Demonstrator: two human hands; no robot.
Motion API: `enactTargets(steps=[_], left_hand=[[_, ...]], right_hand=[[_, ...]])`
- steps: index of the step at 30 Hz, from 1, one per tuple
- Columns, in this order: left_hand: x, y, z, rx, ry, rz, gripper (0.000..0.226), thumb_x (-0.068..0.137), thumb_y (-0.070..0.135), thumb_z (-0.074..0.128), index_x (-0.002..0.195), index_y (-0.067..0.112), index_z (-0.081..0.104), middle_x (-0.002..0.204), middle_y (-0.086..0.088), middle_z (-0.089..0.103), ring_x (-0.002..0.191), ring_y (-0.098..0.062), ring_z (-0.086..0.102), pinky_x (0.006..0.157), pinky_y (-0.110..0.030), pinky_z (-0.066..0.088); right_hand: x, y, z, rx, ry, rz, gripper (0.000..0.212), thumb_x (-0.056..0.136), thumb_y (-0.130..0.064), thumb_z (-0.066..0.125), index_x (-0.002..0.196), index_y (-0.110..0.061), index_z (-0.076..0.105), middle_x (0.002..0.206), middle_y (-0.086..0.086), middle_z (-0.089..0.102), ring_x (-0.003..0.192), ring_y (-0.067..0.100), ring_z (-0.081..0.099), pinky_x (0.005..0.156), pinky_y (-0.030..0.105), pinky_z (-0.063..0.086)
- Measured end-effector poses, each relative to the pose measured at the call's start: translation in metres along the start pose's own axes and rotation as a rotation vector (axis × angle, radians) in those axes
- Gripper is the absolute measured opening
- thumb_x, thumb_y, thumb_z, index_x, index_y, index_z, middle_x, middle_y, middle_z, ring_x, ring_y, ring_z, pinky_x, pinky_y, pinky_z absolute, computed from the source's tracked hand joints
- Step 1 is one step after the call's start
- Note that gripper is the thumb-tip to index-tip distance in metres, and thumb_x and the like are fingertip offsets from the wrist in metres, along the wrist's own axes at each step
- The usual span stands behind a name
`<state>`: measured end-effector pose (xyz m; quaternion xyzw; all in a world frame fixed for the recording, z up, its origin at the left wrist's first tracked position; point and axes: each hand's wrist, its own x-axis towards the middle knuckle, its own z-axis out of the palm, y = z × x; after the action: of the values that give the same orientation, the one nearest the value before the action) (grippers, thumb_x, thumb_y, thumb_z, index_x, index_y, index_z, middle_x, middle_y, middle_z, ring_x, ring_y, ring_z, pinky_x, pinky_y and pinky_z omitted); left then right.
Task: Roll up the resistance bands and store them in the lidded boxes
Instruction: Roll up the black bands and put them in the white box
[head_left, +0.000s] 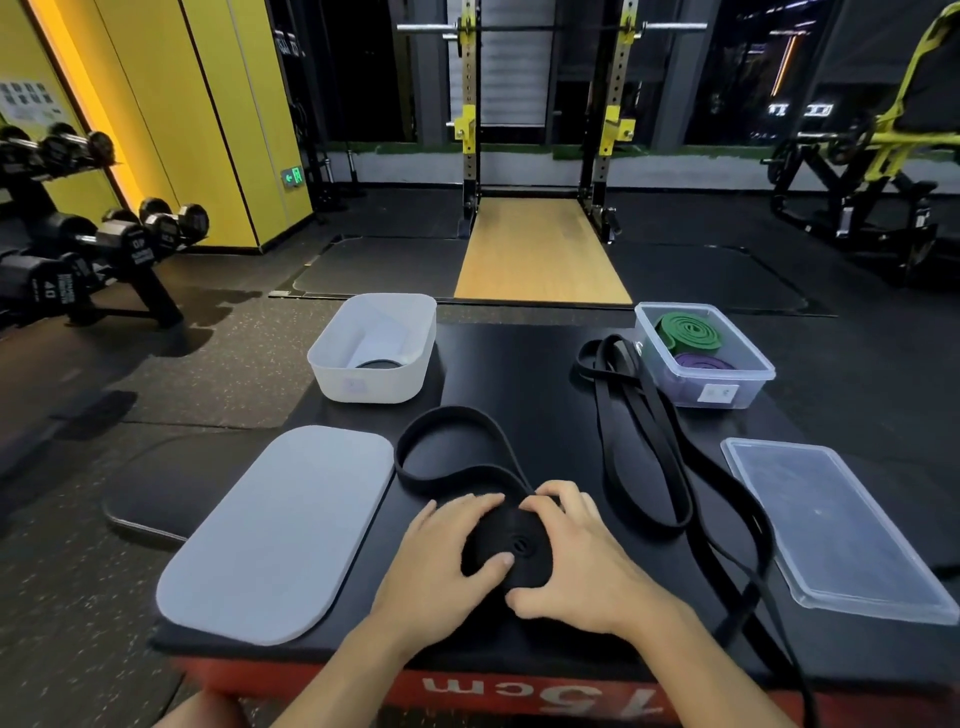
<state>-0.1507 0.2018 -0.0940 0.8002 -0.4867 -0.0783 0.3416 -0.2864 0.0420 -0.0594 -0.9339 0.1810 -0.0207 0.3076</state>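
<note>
Coil (524, 535) of black band, lying flat at the near middle of the bench (519, 364). Both hands on it.

Left hand (441, 561): fingers (467, 506) curled over the coil's far-left rim, thumb pressed on its top face near the core. Right hand (576, 556): fingers curled over the far-right rim, thumb tucked against the near edge. My read is that this two-sided grip cages the turns so springy rubber can't unwind while more is fed on.

Tail (452, 414) of the same band leaves the coil under the fingertips and lies as an open loop toward the far left, just beside the white lid (280, 530). A fair length is left to wind; the roll looks partway done.

Second band (602, 415), black and unrolled, sprawls in long loops right of the hands, from beside the clear box (763, 370) down past the bench's near edge. Probably next in line.

Clear box, far right, is open and holds a green roll (688, 332) and a purple roll (706, 362). Its clear lid (836, 530) lies flat at near right. White box (363, 384), far left, is open with a dark roll (379, 364) in the bottom; the white lid lies in front of it. Lids off, presumably to leave both boxes ready for drop-in, with each lid close by for closing.

Risk: easing the grip before the tail is wound in could let the coil spring apart.
</note>
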Motion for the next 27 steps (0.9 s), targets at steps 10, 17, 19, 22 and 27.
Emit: enactTargets(steps=[10,17,19,22,27], left_hand=[[-0.005,0.000,-0.002,-0.113,0.060,-0.084,0.045,0.086,0.054,0.073,0.129,0.043,0.062,0.113,0.027,0.063,0.114,0.003,0.057,0.098,-0.023,0.047],[-0.005,-0.001,-0.003,-0.216,0.061,-0.166,0.031,0.082,0.044,0.085,0.108,0.044,0.067,0.110,0.034,0.068,0.111,0.009,0.061,0.092,-0.013,0.045],[-0.006,-0.003,-0.003,-0.230,0.062,-0.170,0.029,0.079,0.049,0.086,0.103,0.045,0.069,0.113,0.032,0.069,0.116,0.011,0.059,0.097,-0.017,0.045],[-0.007,-0.006,-0.002,-0.237,0.072,-0.151,0.029,0.078,0.059,0.081,0.101,0.046,0.071,0.122,0.029,0.068,0.124,0.011,0.056,0.107,-0.027,0.046],[-0.009,-0.003,-0.004,-0.238,0.078,-0.093,0.040,0.077,0.067,0.075,0.111,0.047,0.071,0.128,0.028,0.065,0.126,0.008,0.055,0.110,-0.033,0.047]], right_hand=[[-0.013,-0.003,0.019,-0.186,0.265,0.050,0.092,0.057,-0.094,0.059,0.121,-0.029,0.045,0.117,-0.016,0.032,0.107,0.008,0.041,0.099,0.030,0.041],[-0.025,0.015,0.007,-0.046,0.066,-0.024,0.116,0.065,-0.074,0.075,0.159,-0.041,0.015,0.142,-0.028,0.020,0.135,-0.002,0.025,0.111,0.028,0.036],[-0.026,0.019,0.003,-0.017,0.025,-0.041,0.112,0.072,-0.060,0.076,0.161,-0.045,0.009,0.141,-0.032,0.020,0.135,-0.005,0.023,0.112,0.028,0.037],[-0.022,0.020,-0.002,-0.006,-0.005,-0.044,0.096,0.073,-0.048,0.073,0.157,-0.045,0.026,0.135,-0.032,0.021,0.130,-0.004,0.027,0.112,0.033,0.041],[-0.005,0.013,-0.012,-0.048,-0.132,0.015,0.106,0.065,-0.054,0.074,0.155,-0.054,0.019,0.128,-0.023,0.020,0.121,0.011,0.040,0.102,0.035,0.049]])
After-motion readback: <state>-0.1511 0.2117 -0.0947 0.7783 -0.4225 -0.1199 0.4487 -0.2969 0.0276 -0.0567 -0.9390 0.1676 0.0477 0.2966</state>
